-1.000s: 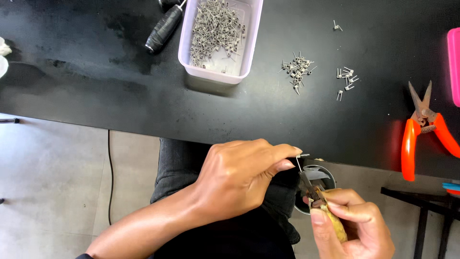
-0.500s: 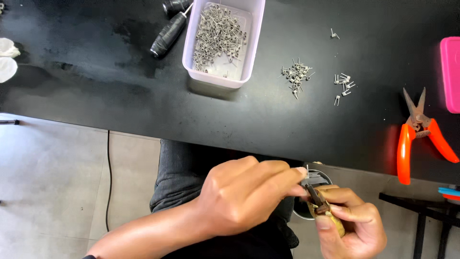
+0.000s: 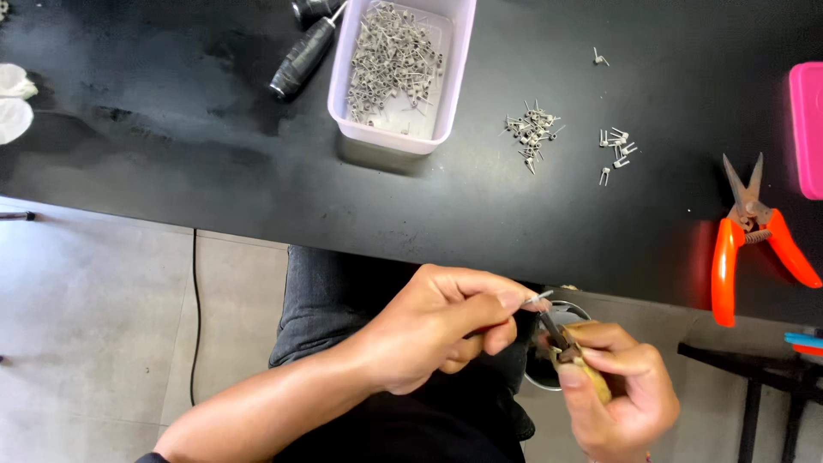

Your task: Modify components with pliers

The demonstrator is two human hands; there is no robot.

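Black tabletop [image 3: 214, 171] running across the top of view; white scraps [image 3: 15, 103] lying at its far left, a black cylindrical tool [image 3: 302, 58] next, then a pale tub [image 3: 450, 77] heaped with small metal coils. Two loose clusters of coils [image 3: 533, 133] sitting right of the tub, orange-handled snips [image 3: 754, 231] further right, a pink box [image 3: 806, 129] at the edge.

Below the table edge, over the lap, the left hand [image 3: 429, 334] is pinching a tiny metal coil [image 3: 540, 298] between thumb and forefinger, fingers narrow. The right hand [image 3: 617, 394] is curling closed around a yellow-handled tool [image 3: 587, 373], its dark tip meeting the coil.

Risk, as I judge it: the coil is being worked in mid-air with nothing under it but a round container [image 3: 557, 343], so a slip of the pinch could be dropping it to the floor. The tool tip is also pointing close to the left fingertips.
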